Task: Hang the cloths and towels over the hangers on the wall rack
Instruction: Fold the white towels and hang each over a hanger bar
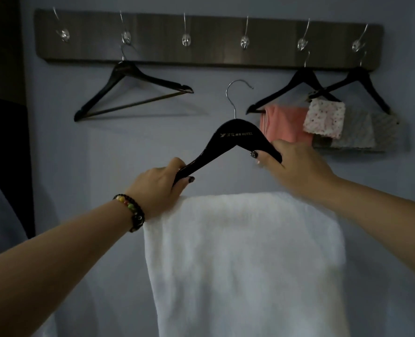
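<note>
I hold a black hanger (235, 136) up in front of the wall, below the wooden wall rack (208, 53). My left hand (159, 184) grips its left arm and my right hand (296, 166) grips its right arm. A large white towel (245, 259) is draped over the hanger's bottom bar and hangs down. The hanger's metal hook is free, below the rack's middle hooks. An empty black hanger (128, 93) hangs tilted at the left. Two hangers at the right carry a pink cloth (284, 125), a flowered cloth (324, 119) and a grey cloth (361, 132).
The rack has several clear hooks; the two middle ones (244, 42) hold nothing. A dark panel (4, 117) and a pale fabric edge stand at the far left. The wall below the rack is bare blue-grey.
</note>
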{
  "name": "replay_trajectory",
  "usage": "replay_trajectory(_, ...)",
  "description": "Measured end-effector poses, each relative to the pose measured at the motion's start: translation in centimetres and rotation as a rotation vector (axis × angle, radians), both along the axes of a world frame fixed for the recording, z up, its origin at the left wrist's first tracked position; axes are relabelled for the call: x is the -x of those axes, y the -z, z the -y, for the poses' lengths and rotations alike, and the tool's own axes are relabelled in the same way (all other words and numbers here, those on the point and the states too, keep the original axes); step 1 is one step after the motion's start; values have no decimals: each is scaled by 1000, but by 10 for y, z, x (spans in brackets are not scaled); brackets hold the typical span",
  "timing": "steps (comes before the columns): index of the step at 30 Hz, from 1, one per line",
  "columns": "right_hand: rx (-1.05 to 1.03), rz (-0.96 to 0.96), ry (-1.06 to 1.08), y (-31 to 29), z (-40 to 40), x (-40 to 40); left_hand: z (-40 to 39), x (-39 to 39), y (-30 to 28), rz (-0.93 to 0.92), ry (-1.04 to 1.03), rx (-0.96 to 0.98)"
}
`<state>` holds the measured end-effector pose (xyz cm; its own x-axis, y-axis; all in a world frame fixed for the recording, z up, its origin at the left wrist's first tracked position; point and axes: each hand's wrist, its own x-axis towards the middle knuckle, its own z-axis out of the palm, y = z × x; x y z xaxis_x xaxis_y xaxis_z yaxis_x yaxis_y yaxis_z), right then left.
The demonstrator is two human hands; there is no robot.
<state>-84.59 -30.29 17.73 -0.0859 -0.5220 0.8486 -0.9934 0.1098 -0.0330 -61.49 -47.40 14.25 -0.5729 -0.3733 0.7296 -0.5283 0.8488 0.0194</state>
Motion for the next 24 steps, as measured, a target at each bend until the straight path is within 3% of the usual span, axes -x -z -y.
replay_trajectory(4,51,-233,44,-26,25,19,22,19,-15,65,28,140)
replay_trajectory(9,140,-428,131,-69,73,55,57,50,-56,98,16,145)
replay_trajectory(15,172,-342,239,-119,120,105,94,97,-131,112,13,76)
replay_trajectory(24,274,-325,305,-189,181,174,153,169,-214,35,-118,141)
